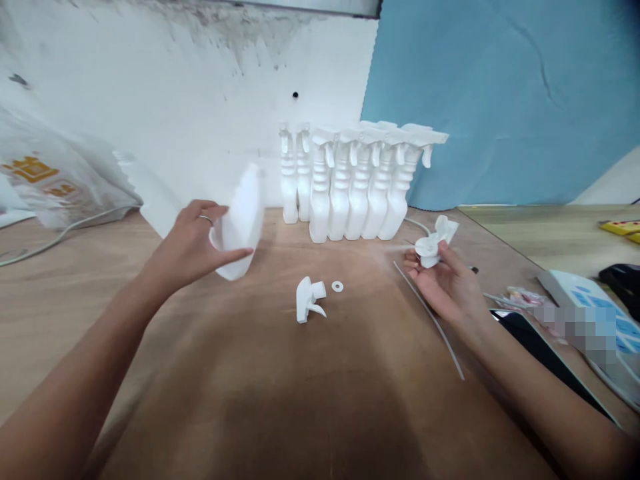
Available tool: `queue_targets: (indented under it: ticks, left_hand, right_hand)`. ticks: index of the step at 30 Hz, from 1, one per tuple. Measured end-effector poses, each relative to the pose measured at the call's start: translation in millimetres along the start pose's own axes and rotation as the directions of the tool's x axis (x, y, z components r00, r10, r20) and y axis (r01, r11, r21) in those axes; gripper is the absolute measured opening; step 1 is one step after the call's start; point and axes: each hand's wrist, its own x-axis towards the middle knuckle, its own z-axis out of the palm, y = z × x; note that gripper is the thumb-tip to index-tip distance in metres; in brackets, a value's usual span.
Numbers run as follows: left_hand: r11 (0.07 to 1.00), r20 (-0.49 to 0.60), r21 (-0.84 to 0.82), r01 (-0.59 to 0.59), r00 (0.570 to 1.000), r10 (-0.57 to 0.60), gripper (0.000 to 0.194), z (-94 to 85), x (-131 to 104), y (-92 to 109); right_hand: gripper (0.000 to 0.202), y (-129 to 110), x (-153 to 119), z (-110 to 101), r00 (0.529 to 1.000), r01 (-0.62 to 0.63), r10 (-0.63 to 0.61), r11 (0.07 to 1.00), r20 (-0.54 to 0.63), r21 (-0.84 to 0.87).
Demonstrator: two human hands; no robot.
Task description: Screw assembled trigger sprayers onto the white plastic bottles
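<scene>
My left hand (195, 243) is closed around a white plastic bottle (243, 220), tilted and blurred, raised over the table. In my right hand (445, 280) is a white trigger spray head (429, 250), its round collar facing me; a faint blurred streak extends left from it. Between the hands, a second trigger spray head (306, 300) lies on its side, with a small white washer (337, 287) beside it. A thin clear dip tube (430, 317) rests on the wood below my right hand. Another white bottle (160, 200) is partly hidden behind my left hand.
Several white spray bottles (357, 193) stand grouped near the wall. A plastic bag (70, 180) and a cable (65, 233) are at the left. On the right lie a dark flat device (545, 353), a white-and-blue power strip (595, 307) and small pink packets (535, 300).
</scene>
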Motion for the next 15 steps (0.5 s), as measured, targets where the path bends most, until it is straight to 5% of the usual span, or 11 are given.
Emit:
queue_targets:
  ticks: [4,15]
  left_hand:
    - [0.963,-0.218,-0.030,0.269,0.938,-0.269,0.082,17.6,13,-18]
    - [0.926,-0.356,0.051,0.374,0.873,-0.333,0.084,56.3,24,-21]
  right_hand:
    - [0.013,-8,1,-2,0.999,-0.042,0.041,0.995,-0.007,-0.090]
    - [0.028,-1,0,-6,0.955,-0.269,0.296,0.908,0.036,-0.322]
